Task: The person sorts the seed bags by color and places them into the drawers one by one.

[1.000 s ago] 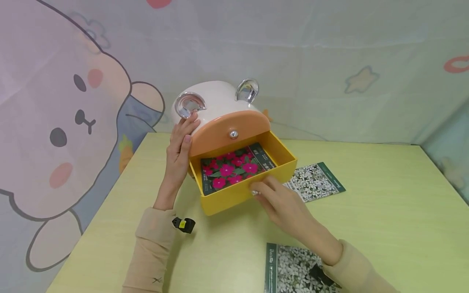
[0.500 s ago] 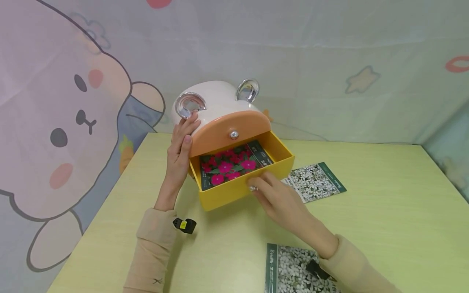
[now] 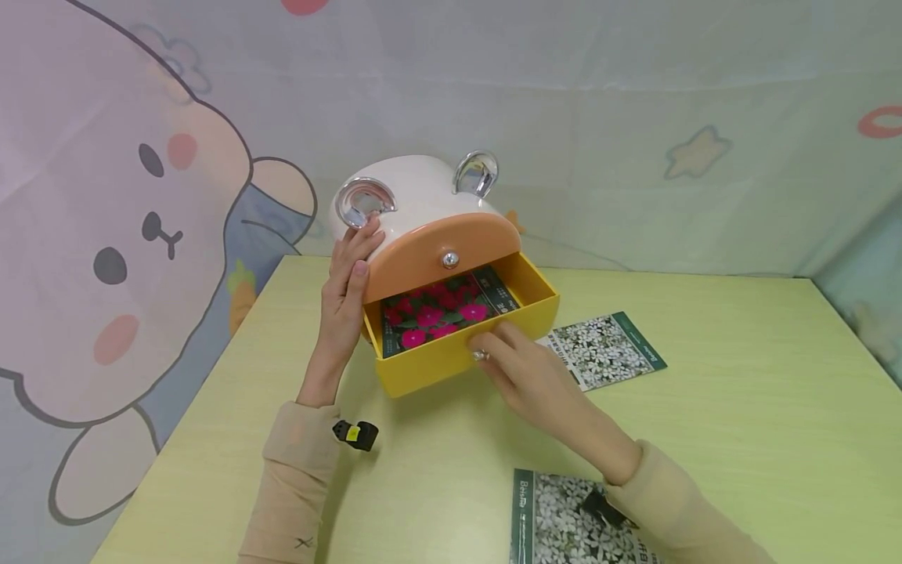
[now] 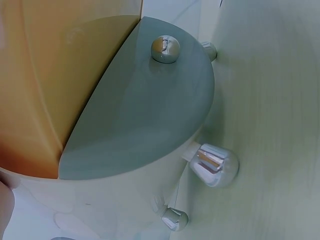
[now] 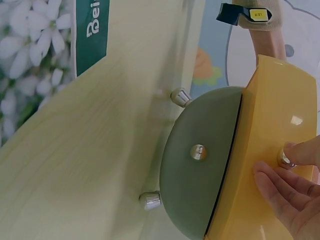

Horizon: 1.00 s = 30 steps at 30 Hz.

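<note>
A white rounded cabinet [image 3: 423, 184] with silver ear shapes stands on the table. Its yellow drawer [image 3: 423, 370] juts out below an orange upper front [image 3: 416, 258]. Inside the drawer lies a packet picturing pink flowers [image 3: 440, 313], partly covered by the cabinet. My right hand [image 3: 532, 380] pinches the drawer's silver knob [image 5: 286, 159] between thumb and fingers. Against the cabinet's left side rests my left hand [image 3: 344, 294], fingers extended toward the ear. Both wrist views show a closed grey-green lower drawer [image 4: 140, 110] with a round silver knob [image 4: 165, 49].
A packet picturing white flowers [image 3: 602, 352] lies on the table [image 3: 740, 407] right of the drawer. Another white-flower packet [image 3: 564, 517] is at the front, partly under the right forearm. Silver feet [image 4: 215, 165] support the cabinet. A printed cloth [image 3: 599, 141] hangs behind.
My right hand has moved back toward the cabinet, and the yellow drawer has slid partway in with the pink-flower packet inside. The left hand has stayed in place.
</note>
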Each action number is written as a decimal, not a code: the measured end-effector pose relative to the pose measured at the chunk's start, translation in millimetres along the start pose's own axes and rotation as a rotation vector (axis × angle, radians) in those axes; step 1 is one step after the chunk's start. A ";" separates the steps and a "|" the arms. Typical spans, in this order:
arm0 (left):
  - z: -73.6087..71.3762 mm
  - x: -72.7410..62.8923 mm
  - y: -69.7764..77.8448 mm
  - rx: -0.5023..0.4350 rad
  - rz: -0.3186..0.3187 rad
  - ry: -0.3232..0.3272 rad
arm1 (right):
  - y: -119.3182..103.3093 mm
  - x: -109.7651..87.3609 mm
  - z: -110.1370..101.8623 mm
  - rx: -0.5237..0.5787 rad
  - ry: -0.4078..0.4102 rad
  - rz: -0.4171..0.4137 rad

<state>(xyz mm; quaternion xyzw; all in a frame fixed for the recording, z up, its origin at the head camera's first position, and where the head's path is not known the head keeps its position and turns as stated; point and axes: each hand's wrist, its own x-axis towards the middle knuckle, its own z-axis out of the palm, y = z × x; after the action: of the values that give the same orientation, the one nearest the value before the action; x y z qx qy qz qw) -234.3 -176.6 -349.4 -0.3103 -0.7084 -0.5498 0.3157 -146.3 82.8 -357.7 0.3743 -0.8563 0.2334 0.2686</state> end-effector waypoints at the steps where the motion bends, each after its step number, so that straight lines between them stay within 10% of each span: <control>1: -0.1 0.0 0.2 0.001 0.002 0.000 | 0.6 1.2 0.6 0.003 0.002 0.002; 30: 0.5 -0.7 -0.5 -0.019 0.010 0.005 | 17.7 32.4 21.7 0.059 -0.018 0.065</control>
<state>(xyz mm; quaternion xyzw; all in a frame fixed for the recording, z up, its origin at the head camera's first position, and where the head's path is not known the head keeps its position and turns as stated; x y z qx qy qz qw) -234.3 -176.3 -350.4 -0.3156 -0.7008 -0.5557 0.3171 -184.7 63.9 -356.8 0.3560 -0.8633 0.2637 0.2419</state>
